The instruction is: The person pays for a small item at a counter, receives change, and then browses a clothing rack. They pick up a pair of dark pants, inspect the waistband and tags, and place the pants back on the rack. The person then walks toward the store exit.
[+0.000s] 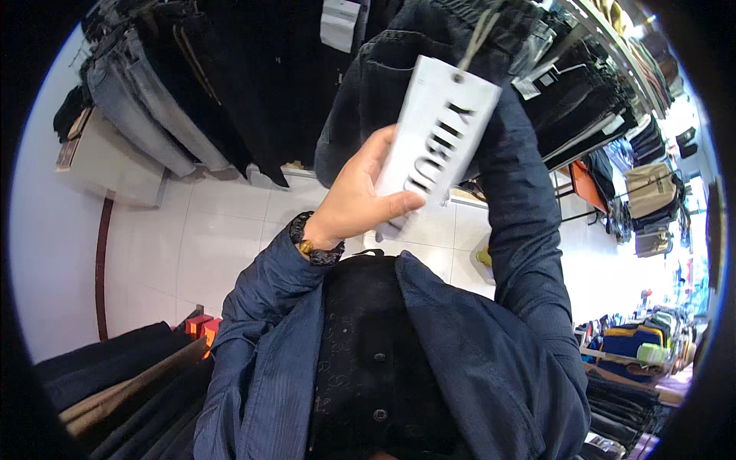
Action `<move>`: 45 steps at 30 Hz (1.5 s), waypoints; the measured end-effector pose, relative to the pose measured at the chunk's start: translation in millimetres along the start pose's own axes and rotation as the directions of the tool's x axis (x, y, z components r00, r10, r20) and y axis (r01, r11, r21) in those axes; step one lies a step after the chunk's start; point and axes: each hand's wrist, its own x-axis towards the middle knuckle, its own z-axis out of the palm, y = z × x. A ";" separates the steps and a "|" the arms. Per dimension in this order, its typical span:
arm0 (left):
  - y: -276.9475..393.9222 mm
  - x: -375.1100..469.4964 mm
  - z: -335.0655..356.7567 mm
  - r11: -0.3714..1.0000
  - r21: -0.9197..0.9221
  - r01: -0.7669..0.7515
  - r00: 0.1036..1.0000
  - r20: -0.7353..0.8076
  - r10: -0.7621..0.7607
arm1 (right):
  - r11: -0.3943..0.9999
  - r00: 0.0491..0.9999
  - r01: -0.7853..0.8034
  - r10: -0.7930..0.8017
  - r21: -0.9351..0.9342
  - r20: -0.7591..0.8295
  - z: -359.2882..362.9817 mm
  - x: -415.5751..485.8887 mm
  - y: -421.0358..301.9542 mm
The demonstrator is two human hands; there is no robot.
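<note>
My left hand [359, 192] grips a large white cardboard hang tag [440, 123] between thumb and fingers. Big dark letters run along the tag, slightly blurred. A light cord [482, 35] through the tag's hole links it to a pair of dark denim trousers [368, 109] with a gathered elastic waistband. A dark beaded bracelet [323, 253] circles my left wrist. My right arm, in a navy sleeve [523, 190], stretches forward beside the trousers. The right hand itself is hidden behind the tag and the dark cloth.
Grey jeans [155, 109] and black trousers hang ahead on the left, beside a white box-like stand [118, 158]. More trousers hang from a rack [581, 103] ahead right. Another row of trousers [132, 385] stands behind left. Folded clothes [615, 402] fill shelves at right. The floor is pale tile [224, 241].
</note>
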 end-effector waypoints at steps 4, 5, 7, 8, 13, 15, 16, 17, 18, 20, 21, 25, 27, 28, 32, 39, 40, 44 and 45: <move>3.2 10.8 -1.0 0.950 -0.154 0.273 0.960 -0.028 -0.280 | 1.000 0.999 -0.029 0.029 -0.005 -0.027 -0.3 2.7 5.8; 3.2 11.5 -5.4 0.876 -0.377 0.300 0.948 0.013 -0.319 | 0.999 0.999 -0.033 0.033 -0.008 -0.032 -1.0 4.0 7.4; 3.3 13.8 -18.2 0.796 -0.477 0.373 0.923 0.101 -0.371 | 1.000 0.999 -0.026 0.025 -0.017 -0.043 -2.2 6.2 11.3; 1.1 15.0 -21.4 0.612 -0.705 0.358 0.931 0.224 -0.287 | 1.000 0.998 -0.026 0.025 -0.009 -0.049 -2.9 7.8 13.5; -20.9 20.3 -27.3 0.203 -0.846 0.494 0.854 0.516 0.071 | 1.000 0.997 -0.006 0.007 0.009 -0.075 -8.4 12.3 25.0; -29.3 19.3 -29.5 0.126 -0.841 0.527 0.833 0.540 0.119 | 1.000 0.997 0.008 -0.009 -0.016 -0.073 -12.4 14.4 26.9; -32.2 17.9 -30.6 0.145 -0.836 0.529 0.831 0.545 0.108 | 0.999 0.997 0.014 -0.016 -0.029 -0.070 -15.1 14.5 26.9; -34.3 17.1 -30.9 0.145 -0.841 0.521 0.837 0.537 0.108 | 0.983 0.994 0.057 -0.072 -0.175 -0.081 -16.7 15.3 27.8; -34.9 16.1 -31.5 0.149 -0.841 0.521 0.838 0.536 0.096 | 0.999 0.995 -0.041 0.042 0.012 -0.093 -19.6 14.7 27.6; -33.1 13.9 -31.5 0.194 -0.845 0.499 0.854 0.517 0.053 | 1.000 0.996 -0.018 0.020 0.024 -0.088 -21.4 14.7 29.4; -31.1 12.3 -31.5 0.232 -0.842 0.486 0.866 0.500 -0.002 | 0.999 0.996 -0.003 -0.001 -0.034 -0.089 -21.5 14.6 30.4; -32.9 6.9 -26.5 0.265 -0.862 0.432 0.896 0.445 -0.014 | 0.998 0.999 -0.005 0.009 0.062 -0.053 -18.8 12.4 31.8; -39.7 4.9 -23.4 0.259 -0.873 0.414 0.903 0.430 0.006 | 0.986 0.990 0.139 -0.142 -0.094 -0.025 -16.3 10.0 28.0; -41.2 3.8 -23.8 0.228 -0.900 0.372 0.925 0.379 -0.014 | 0.990 0.992 0.120 -0.123 -0.073 -0.031 -14.9 8.2 24.4; -12.6 6.2 -46.1 0.706 -0.638 0.308 0.921 0.014 -0.390 | 0.896 0.999 -0.024 0.005 -0.443 -0.044 -17.6 -1.8 6.5; 72.7 1.2 -52.7 0.905 0.414 -0.101 0.885 -0.379 0.271 | 0.280 0.957 0.265 0.044 -0.923 0.288 -14.4 0.7 -9.2; 60.9 7.7 -34.1 0.847 0.519 -0.112 0.898 -0.313 0.311 | 0.245 0.950 0.288 0.052 -0.926 0.309 -12.9 3.4 -13.9; 43.2 43.1 -5.9 0.849 0.505 -0.156 0.912 -0.256 0.320 | 0.298 0.913 0.250 0.244 -0.921 0.327 -6.4 3.1 -36.7; 42.4 50.9 -4.3 0.856 0.493 -0.154 0.893 -0.301 0.334 | 0.341 0.890 0.237 0.300 -0.910 0.344 -8.2 3.1 -45.0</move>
